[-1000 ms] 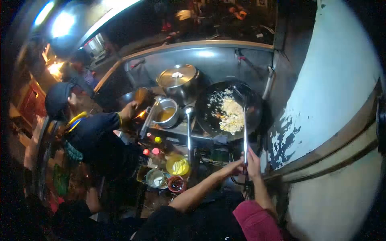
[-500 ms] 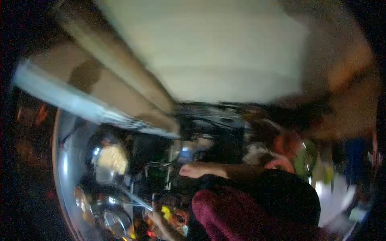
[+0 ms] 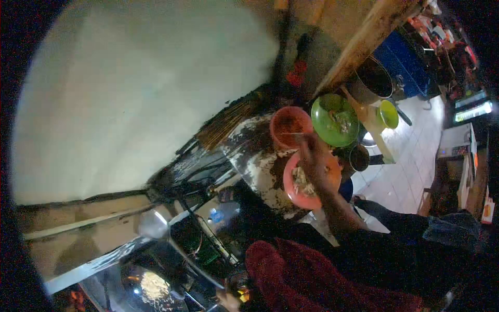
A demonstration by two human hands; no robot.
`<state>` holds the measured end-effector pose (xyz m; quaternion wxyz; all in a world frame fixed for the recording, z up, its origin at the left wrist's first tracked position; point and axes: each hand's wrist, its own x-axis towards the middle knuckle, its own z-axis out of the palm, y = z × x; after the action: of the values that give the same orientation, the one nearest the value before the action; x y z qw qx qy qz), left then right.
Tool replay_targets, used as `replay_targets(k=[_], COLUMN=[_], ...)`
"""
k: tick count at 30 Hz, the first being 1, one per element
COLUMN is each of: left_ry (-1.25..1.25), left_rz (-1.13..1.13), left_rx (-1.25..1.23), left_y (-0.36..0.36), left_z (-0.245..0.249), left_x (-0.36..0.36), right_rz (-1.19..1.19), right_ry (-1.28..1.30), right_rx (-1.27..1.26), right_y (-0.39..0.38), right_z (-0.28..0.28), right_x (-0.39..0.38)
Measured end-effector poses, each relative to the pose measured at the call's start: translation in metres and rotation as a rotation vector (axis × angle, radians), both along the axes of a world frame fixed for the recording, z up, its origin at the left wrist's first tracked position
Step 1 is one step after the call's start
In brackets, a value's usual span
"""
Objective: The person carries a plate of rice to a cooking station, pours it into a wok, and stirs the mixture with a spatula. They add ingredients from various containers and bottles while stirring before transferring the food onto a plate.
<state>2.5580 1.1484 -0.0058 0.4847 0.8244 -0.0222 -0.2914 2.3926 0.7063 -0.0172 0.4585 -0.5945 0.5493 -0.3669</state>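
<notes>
Right hand (image 3: 313, 156) over orange bowl (image 3: 304, 183) by peeling wall (image 3: 257, 161); cannot tell grip. Left hand (image 3: 228, 300) grip closed on ladle (image 3: 154, 225) handle, near wok (image 3: 148, 287). Green bowl (image 3: 335, 119) on wooden surface (image 3: 372, 124); tiled floor (image 3: 410, 166) beyond.

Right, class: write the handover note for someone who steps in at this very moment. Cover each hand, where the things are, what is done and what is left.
Left hand: at the lower edge of the view, shut on the handle end of the ladle, as far as shows. The ladle's bowl is raised near the wall.
Right hand: stretched out over the orange plate; its grip is too blurred to tell.
Things: the wok with rice is below the ladle. An orange bowl and a green plate are beside the orange plate.
Done: food lies on the orange plate and the green plate.
Left: the rice is in the wok.
</notes>
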Motion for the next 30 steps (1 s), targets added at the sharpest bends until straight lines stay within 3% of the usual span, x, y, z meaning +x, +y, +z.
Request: replay_targets(k=[2, 4, 5, 9, 12, 14, 15, 19, 21, 28, 30], left_ry=[0.001, -0.009, -0.028, -0.157, 0.206, 0.137, 0.117, -0.009, 0.015, -0.088, -0.057], left_rz=[-0.088, -0.160, -0.198, -0.270, -0.392, -0.438, -0.396, -0.448, -0.533, -0.579, -0.622], left_rx=[-0.019, -0.057, -0.080, -0.197, -0.196, -0.008, -0.254, -0.293, -0.112, -0.163, -0.016], left_y=[-0.013, -0.028, -0.036, -0.081, -0.116, -0.147, -0.154, -0.146, -0.144, -0.150, -0.146], left_z=[-0.001, 0.000, 0.001, 0.007, 0.013, 0.049, 0.056, 0.040, 0.034, 0.034, 0.029], left_x=[0.003, 0.008, 0.009, 0.015, 0.027, 0.017, 0.011, 0.007, 0.010, -0.002, -0.001], right_rz=[-0.254, -0.279, 0.034, 0.260, 0.414, 0.472, 0.498, 0.576, 0.601, 0.660, 0.715], right_ry=[0.117, 0.463, 0.743, 0.795, 0.834, 0.842, 0.841, 0.843, 0.838, 0.852, 0.752], right_rx=[-0.215, -0.180, -0.584, -0.502, -0.447, -0.430, -0.424, -0.397, -0.382, -0.316, -0.249], right_y=[-0.023, -0.039, -0.048, -0.081, -0.097, -0.103, -0.105, -0.112, -0.115, -0.117, -0.117], right_z=[0.005, -0.005, -0.012, -0.032, -0.038, -0.036, -0.034, -0.029, -0.027, -0.021, -0.018], right_x=[-0.025, -0.042, -0.044, -0.017, -0.004, -0.001, -0.001, -0.003, -0.003, -0.009, -0.012])
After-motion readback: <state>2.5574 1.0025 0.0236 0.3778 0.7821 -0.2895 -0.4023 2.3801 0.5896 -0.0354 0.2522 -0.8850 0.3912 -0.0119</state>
